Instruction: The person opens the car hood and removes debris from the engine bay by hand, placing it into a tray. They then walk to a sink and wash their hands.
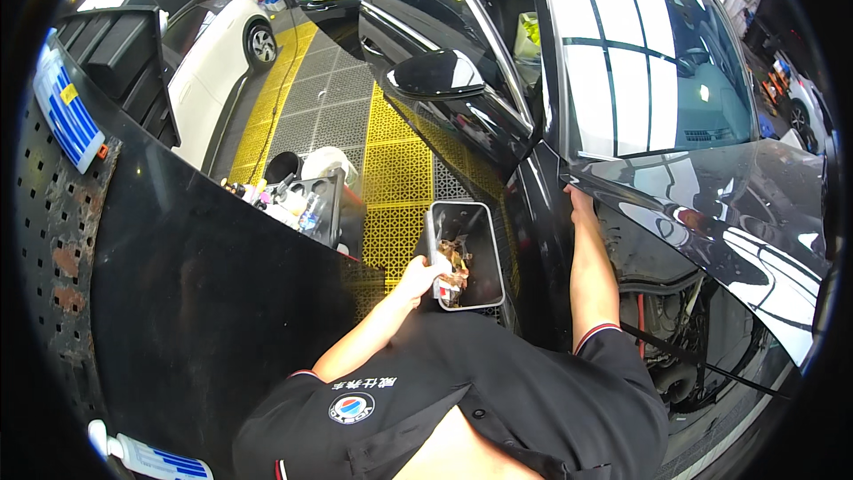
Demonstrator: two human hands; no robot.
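My left hand [421, 276] grips the left rim of a black rectangular bin [483, 260] with a pale edge. Dry leaves and scraps of litter [453, 273] lie along the bin's left inner side. My right arm reaches forward beside the front fender [550, 200] of a black car. At the rear corner of its raised hood [706, 200], below the windshield [640, 80], is my right hand [581, 203]. The hood edge hides some of its fingers, so its grip is unclear. Engine bay parts [673, 340] show under the hood.
The car's front door [440, 27] stands open, with its mirror [436, 73] jutting out. To the left are a dark cabinet panel [220, 280] and a tray of bottles [320, 207]. A white car [220, 73] stands beyond, on yellow and grey grating [400, 173].
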